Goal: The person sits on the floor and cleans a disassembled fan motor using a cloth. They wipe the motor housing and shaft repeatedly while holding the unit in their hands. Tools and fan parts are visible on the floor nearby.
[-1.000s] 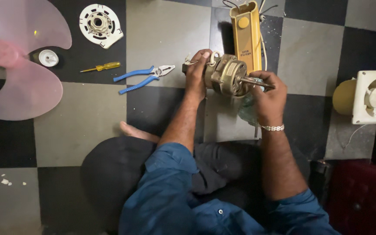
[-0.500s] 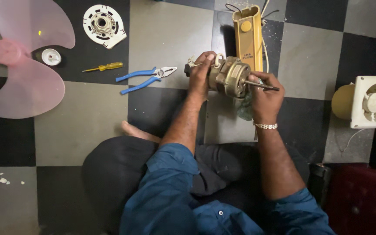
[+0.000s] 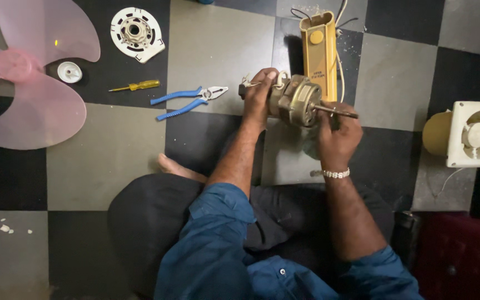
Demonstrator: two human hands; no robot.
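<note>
I sit on a checkered floor and hold a brass-coloured fan motor [image 3: 295, 100] above it. My left hand [image 3: 258, 95] grips the motor's rear end, where wires come out. My right hand [image 3: 337, 133] is closed around the front, by the steel shaft [image 3: 337, 112] that sticks out to the right. Just behind the motor lies a yellow fan housing piece [image 3: 319, 50] with white and black wires trailing from its top.
Blue-handled pliers [image 3: 187, 100] and a small yellow screwdriver [image 3: 137, 86] lie to the left. Farther left are a pink fan blade [image 3: 34, 105], a white round cap [image 3: 69, 72] and a white round motor cover [image 3: 136, 32]. A small white exhaust fan [image 3: 468, 133] stands at right.
Both hands keep their hold on the motor. The motor sits slightly turned, with the shaft pointing more to the right. The view has shifted a little.
</note>
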